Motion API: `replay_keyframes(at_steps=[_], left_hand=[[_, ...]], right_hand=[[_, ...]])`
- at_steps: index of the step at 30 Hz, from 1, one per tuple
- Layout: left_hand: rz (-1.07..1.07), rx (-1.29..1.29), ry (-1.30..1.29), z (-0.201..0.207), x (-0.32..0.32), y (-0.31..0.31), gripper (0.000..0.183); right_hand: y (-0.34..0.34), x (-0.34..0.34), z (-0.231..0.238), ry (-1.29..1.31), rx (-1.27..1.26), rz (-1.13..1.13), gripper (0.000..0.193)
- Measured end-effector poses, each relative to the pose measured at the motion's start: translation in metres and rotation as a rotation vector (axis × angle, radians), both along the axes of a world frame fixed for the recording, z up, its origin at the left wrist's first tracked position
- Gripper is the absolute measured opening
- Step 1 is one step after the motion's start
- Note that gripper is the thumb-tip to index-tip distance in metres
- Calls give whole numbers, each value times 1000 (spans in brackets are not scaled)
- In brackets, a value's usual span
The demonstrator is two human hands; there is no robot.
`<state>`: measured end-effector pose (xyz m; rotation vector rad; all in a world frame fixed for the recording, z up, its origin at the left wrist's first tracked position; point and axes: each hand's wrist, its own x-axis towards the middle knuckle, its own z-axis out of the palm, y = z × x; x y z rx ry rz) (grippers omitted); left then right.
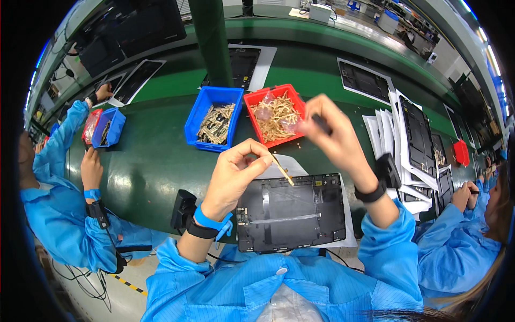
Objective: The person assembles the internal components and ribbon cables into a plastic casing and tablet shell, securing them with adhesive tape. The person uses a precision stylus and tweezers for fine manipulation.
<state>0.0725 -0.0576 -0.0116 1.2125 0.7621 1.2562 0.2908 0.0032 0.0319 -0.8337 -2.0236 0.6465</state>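
Green bench (145, 150) spreads leftward; left hand (235, 167) holds strip (282, 172) over edge of panel (287, 201).

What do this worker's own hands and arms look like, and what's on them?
The left hand and right hand are ungloved. Bright blue sleeves end on the forearms. The left wrist wears a blue strap with a loose end, plus a black band; the right wrist has a black band too. A boxy black device sits at each wrist.

I can read no text here. A yellow label (318, 183) near the far right corner of the black panel (289, 206) is too small.
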Motion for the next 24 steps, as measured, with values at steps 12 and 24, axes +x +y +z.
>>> replay_keyframes(at_steps=[12, 24], left_hand=[[167, -51, 111, -16, 13, -14, 6], [211, -26, 57, -20, 27, -23, 4]], right_hand=[[10, -6, -1, -14, 307, -475, 22], [-97, -4, -13, 284, -68, -136, 15]])
